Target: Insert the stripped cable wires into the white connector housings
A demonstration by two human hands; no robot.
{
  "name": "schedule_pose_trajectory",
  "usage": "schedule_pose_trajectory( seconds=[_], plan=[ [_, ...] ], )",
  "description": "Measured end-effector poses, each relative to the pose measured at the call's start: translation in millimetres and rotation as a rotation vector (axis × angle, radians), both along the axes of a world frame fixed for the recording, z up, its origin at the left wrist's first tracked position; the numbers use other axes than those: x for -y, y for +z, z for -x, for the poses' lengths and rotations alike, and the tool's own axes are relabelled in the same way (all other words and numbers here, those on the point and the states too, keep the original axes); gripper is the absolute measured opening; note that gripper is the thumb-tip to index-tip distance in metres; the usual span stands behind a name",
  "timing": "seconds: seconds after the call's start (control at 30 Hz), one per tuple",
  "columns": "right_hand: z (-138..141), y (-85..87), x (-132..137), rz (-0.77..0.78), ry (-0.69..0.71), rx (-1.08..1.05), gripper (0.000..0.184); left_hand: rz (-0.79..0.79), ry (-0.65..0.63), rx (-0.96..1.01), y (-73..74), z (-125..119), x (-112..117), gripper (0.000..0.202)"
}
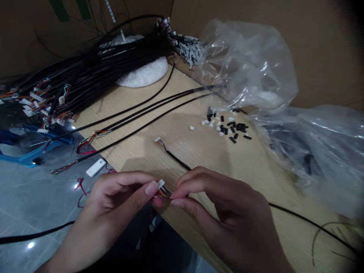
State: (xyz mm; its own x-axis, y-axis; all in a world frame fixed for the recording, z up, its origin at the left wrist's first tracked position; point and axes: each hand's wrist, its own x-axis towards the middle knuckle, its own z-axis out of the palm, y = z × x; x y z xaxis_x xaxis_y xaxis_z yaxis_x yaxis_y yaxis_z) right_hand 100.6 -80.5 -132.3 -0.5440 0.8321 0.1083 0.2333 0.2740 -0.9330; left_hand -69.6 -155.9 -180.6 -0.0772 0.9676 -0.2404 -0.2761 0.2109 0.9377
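Between finger and thumb, my left hand (122,204) pinches a small white connector plug (160,184). Thin coloured wires (165,192) run from the plug to the right. My right hand (218,212) is closed in a pinch on these wires, close beside the plug; its fingertips hide the exact grip. Just beyond my hands, a black cable (178,160) lies on the wooden table (136,155), its end fitted with another white plug (157,140). A black cable (36,234) also passes behind my left wrist.
A thick bundle of black cables (93,72) lies at the back left. Several single cables (148,110) cross the table. Small black and white pieces (233,127) are scattered before clear plastic bags (250,64). A white device (96,167) and blue frame (31,159) lie beyond the left edge.
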Motion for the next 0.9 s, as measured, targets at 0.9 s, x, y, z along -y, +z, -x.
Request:
schedule_pose_trajectory(
  seconds=[0.9],
  plan=[
    [2, 0.4, 13, -0.056, -0.083, -0.018, 0.014, -0.022, 0.055, 0.026, 9.0, -7, -4, 0.006]
  ],
)
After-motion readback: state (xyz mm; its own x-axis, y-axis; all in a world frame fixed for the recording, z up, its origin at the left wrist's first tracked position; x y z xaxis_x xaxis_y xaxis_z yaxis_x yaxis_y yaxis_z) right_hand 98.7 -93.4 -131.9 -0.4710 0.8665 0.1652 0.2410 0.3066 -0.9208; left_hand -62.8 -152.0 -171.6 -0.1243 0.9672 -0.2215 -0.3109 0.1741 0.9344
